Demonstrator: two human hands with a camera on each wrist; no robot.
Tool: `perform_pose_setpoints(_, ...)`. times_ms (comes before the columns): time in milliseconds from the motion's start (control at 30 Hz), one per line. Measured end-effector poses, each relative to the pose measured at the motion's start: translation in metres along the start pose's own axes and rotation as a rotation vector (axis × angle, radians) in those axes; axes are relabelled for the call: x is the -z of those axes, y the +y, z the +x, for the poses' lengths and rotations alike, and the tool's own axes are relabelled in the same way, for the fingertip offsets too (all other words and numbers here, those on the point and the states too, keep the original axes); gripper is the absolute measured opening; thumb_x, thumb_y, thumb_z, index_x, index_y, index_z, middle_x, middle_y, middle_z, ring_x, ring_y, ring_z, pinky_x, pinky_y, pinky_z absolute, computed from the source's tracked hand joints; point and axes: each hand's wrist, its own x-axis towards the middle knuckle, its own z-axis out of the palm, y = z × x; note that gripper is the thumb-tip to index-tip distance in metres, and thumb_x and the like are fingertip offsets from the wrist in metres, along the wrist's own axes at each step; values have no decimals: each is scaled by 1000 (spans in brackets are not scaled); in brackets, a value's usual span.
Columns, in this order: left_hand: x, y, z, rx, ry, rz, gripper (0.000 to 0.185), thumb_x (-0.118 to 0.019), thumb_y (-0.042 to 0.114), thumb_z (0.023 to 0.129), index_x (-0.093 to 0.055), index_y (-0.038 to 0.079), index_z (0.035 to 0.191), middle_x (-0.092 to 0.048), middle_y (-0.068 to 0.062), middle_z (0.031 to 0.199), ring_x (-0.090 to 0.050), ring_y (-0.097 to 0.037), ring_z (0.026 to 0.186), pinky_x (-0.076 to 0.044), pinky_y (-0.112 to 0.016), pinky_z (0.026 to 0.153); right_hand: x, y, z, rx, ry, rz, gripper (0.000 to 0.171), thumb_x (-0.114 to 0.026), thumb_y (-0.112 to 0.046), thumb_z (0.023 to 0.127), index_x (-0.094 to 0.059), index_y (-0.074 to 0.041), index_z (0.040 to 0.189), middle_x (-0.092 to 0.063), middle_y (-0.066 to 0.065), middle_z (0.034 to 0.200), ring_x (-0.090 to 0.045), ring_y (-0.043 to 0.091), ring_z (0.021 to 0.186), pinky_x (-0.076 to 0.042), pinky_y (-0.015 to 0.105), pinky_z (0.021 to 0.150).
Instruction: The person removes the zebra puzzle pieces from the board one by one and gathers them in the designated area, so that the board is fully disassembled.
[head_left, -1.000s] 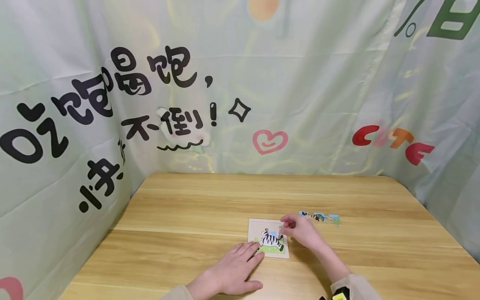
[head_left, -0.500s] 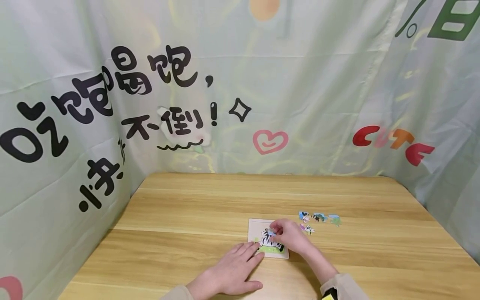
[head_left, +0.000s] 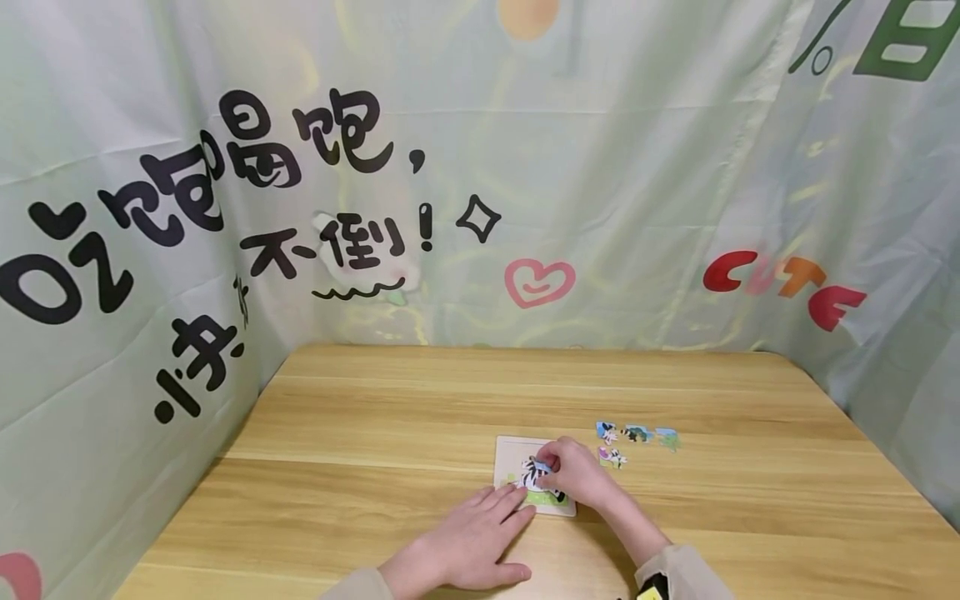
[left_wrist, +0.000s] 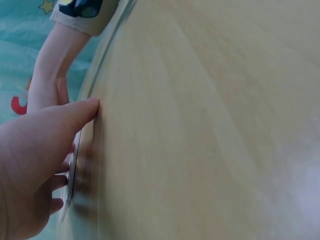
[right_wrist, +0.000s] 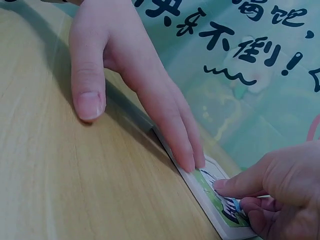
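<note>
A square puzzle board [head_left: 507,452] lies flat on the table, with a partly filled zebra picture [head_left: 551,500] on it. My left hand [head_left: 480,537] rests on its near left corner, fingers straight and thumb spread on the table. Over the picture's right half, my right hand [head_left: 577,475] pinches a puzzle piece [right_wrist: 237,204] between thumb and curled fingers. Only a bit of blue on that piece shows; the fingers hide the rest. In the right wrist view, the right thumb [right_wrist: 222,187] lies against the zebra picture.
Several loose puzzle pieces [head_left: 637,433] lie on the wooden table [head_left: 360,450] behind and right of the board. One of them, a pink and white piece [head_left: 613,457], sits closest to my right hand. A printed curtain [head_left: 637,208] encloses the table's back and sides.
My right hand has moved left from the board's right edge to over the zebra picture. A loose piece it was covering has come into view. The left hand has stayed nearly still.
</note>
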Motion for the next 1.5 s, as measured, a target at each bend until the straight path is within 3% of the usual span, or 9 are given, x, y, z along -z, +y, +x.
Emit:
perform_pose_setpoints(400, 2, 1, 5, -17, 2, 26, 71, -33, 62, 91, -38, 12, 142, -32, -9, 148, -27, -22, 136, -27, -38, 108, 2, -9, 1, -17, -24, -25, 21, -76, 1, 67, -63, 0, 83, -50, 3, 77, -47, 15, 71, -43, 30, 65)
perform_pose_setpoints(767, 2, 2, 5, -10, -13, 10, 71, -32, 62, 91, -37, 13, 143, -30, -8, 148, -26, -21, 136, -27, -37, 108, 1, -11, 4, -85, -53, -2, 22, -75, 1, 67, -59, -3, 81, -49, 4, 78, -47, 17, 72, -45, 31, 67)
perform_pose_setpoints(1200, 2, 2, 6, -9, -7, 21, 72, -32, 63, 91, -36, 14, 143, -30, -8, 149, -26, -21, 136, -26, -37, 108, 3, -8, 7, -76, -80, -11, 21, -75, -1, 69, -60, -2, 84, -49, 3, 78, -47, 16, 73, -45, 31, 67)
perform_pose_setpoints(1500, 3, 3, 5, -6, -15, 7, 72, -32, 63, 91, -36, 14, 143, -29, -8, 149, -26, -21, 136, -26, -37, 108, 5, -6, 7, -64, -104, 80, 20, -72, 0, 72, -54, -4, 80, -51, 2, 72, -47, 15, 67, -44, 26, 59)
